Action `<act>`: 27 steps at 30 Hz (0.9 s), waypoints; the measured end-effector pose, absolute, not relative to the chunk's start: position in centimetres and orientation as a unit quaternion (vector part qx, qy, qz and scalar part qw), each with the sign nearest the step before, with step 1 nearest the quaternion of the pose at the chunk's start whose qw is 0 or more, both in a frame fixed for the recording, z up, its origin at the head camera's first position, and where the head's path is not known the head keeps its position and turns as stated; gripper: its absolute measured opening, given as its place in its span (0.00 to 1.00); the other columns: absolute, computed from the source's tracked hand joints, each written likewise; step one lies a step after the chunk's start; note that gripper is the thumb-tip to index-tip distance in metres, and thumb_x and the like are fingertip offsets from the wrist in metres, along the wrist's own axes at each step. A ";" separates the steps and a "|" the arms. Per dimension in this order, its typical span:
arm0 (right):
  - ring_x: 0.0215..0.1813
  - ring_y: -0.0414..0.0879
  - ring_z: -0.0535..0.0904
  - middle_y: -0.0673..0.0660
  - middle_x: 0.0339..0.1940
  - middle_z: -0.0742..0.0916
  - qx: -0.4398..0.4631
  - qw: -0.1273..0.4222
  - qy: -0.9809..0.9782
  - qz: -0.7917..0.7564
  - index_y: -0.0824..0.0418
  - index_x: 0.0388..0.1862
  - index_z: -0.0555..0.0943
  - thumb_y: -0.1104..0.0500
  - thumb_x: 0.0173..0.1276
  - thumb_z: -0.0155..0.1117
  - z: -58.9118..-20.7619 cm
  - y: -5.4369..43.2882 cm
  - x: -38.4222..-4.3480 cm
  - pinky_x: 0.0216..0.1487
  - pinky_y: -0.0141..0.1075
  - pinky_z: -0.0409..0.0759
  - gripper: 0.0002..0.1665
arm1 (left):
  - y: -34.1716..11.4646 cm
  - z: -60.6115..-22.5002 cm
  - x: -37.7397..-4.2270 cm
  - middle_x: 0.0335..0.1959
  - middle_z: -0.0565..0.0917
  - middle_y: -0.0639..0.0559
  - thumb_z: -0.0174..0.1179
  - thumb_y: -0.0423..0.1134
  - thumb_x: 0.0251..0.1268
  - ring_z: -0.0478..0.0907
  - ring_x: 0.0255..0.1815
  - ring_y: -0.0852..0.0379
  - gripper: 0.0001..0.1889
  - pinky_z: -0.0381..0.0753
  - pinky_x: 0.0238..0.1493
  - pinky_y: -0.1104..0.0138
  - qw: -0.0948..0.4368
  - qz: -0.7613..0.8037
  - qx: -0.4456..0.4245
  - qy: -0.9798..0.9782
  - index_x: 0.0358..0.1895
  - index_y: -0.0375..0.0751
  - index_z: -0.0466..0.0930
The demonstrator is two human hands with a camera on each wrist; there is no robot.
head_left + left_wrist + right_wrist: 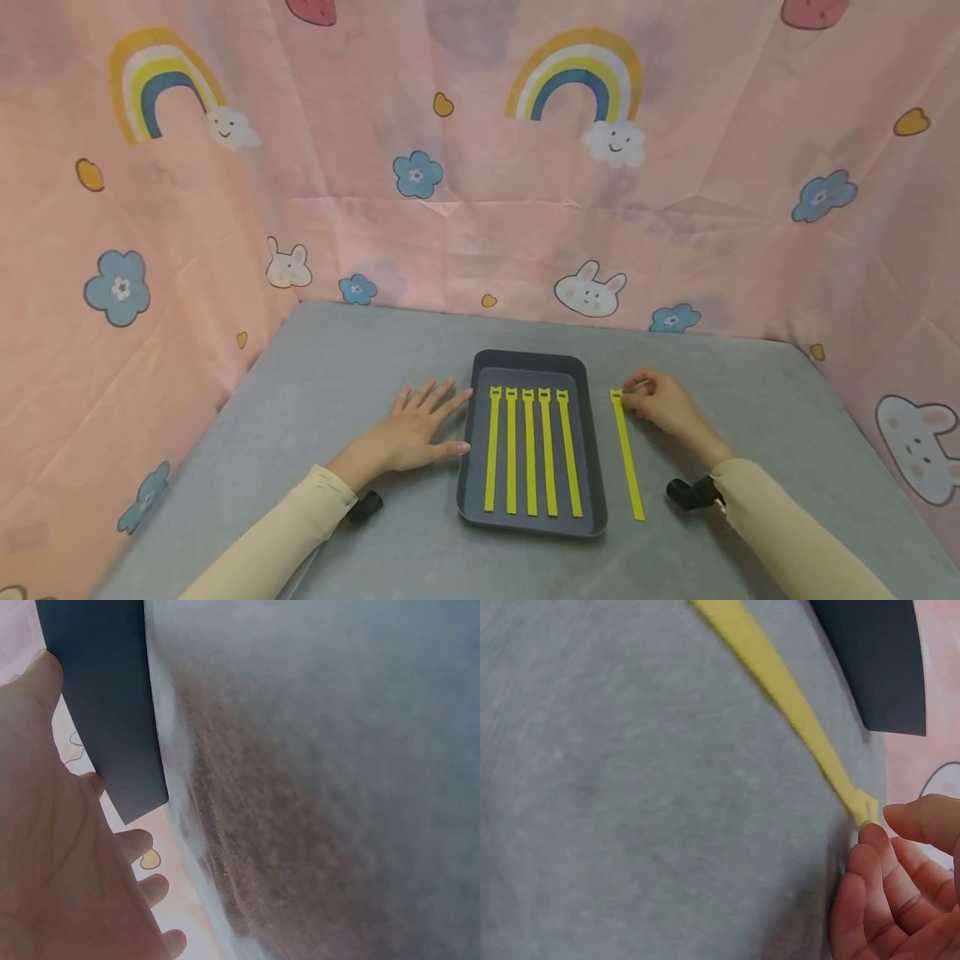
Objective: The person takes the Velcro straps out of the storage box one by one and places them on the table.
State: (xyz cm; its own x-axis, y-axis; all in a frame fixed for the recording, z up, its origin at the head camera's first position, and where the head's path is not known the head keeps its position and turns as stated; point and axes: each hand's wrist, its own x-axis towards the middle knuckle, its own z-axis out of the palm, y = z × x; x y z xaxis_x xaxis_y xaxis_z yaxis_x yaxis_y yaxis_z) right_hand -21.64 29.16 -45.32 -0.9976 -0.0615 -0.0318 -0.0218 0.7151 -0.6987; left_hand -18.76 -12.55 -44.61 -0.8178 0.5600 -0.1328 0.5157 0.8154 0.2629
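Note:
A dark grey rectangular tray (536, 528) stands on the table, with several yellow hook-and-loop cable ties (529, 454) lying side by side in it, slotted heads at the far end. My left hand (408, 433) has its fingers spread, with thumb and index fingertip against the tray's left wall (105, 697). To the right of the tray, another yellow cable tie (628, 467) lies lengthwise on the table. Thumb and curled fingers of my right hand (663, 406) pinch that tie at its slotted head (865, 804); the rest of its strap (780, 682) stretches toward me.
A grey cloth covers the table (360, 350). Pink printed curtains (480, 225) close off the back and both sides. Black wrist devices (692, 493) sit beneath the cream sleeves (787, 525).

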 end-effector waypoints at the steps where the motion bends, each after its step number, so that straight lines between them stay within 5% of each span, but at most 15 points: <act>1: 0.28 0.43 0.80 0.61 0.32 0.89 -0.023 0.027 0.925 -0.379 0.69 0.51 0.78 0.60 0.67 0.65 -45.2 29.2 -21.6 0.30 0.33 0.78 0.17 | -12.6 -44.6 -18.8 0.84 0.44 0.49 0.43 0.74 0.67 0.38 0.84 0.39 0.44 0.41 0.77 0.35 0.102 0.107 0.284 0.947 0.81 0.65 0.41; 17: 0.30 0.45 0.79 0.61 0.31 0.87 -0.047 -0.001 0.929 -0.367 0.69 0.56 0.77 0.60 0.70 0.64 -42.1 28.4 -21.4 0.31 0.33 0.78 0.20 | -12.5 -44.5 -18.7 0.84 0.44 0.49 0.43 0.74 0.67 0.38 0.84 0.40 0.44 0.40 0.77 0.35 0.102 0.105 0.284 0.948 0.81 0.64 0.39; 27: 0.32 0.55 0.82 0.68 0.35 0.88 -0.073 0.001 0.912 -0.403 0.70 0.57 0.77 0.60 0.70 0.64 -40.6 25.7 -20.7 0.35 0.35 0.81 0.20 | -12.6 -44.5 -18.7 0.84 0.44 0.49 0.44 0.74 0.67 0.38 0.84 0.40 0.44 0.39 0.77 0.35 0.103 0.110 0.283 0.947 0.81 0.64 0.40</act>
State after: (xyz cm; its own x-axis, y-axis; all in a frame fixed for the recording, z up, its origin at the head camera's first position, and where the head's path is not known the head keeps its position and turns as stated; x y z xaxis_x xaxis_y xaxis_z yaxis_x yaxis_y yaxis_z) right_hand -20.75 25.71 -40.64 -0.9893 -0.1344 0.0562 -0.1321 0.6652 -0.7349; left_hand -18.67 -12.62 -44.50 -0.8184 0.5593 -0.1323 0.5142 0.8153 0.2662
